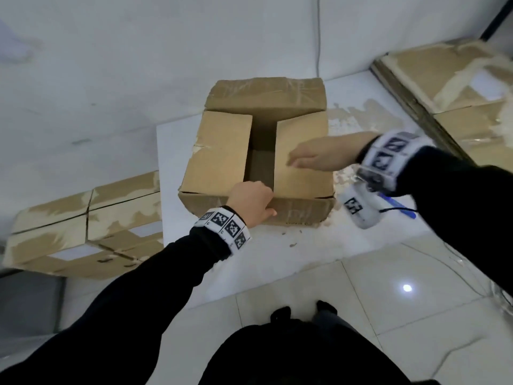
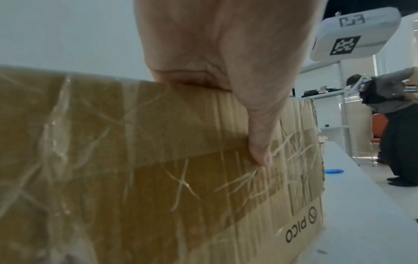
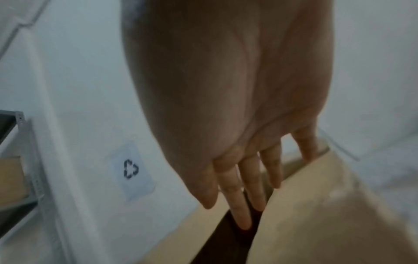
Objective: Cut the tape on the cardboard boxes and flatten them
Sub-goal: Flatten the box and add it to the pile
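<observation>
Glossy white tiled floor point(image 1: 388, 315) nearest; the person's dark shoes stand on it.

White tabletop point(image 1: 277, 245), near edge: left hand point(image 1: 251, 202) grips the near wall of the brown cardboard box point(image 1: 219, 157), thumb pressed down its taped outer face, fingers curled over the rim. Left wrist view shows wrinkled clear tape point(image 2: 90, 142) and "PICO" print on that wall.

Box sits mid-table. Two inner flaps lie nearly flat with a dark gap between; the far flap stands up. Inside is too dark to tell contents.

Right hand point(image 1: 311, 157) lies over the right flap, fingers point(image 3: 235, 196) straight and slightly spread, holding nothing.

Blue pen-like object point(image 1: 399, 208) at the right edge, partly hidden; type unclear.

Flattened brown cardboard stacks lie left point(image 1: 83, 232) and far right point(image 1: 458, 87). White wall point(image 1: 138, 65) behind.
</observation>
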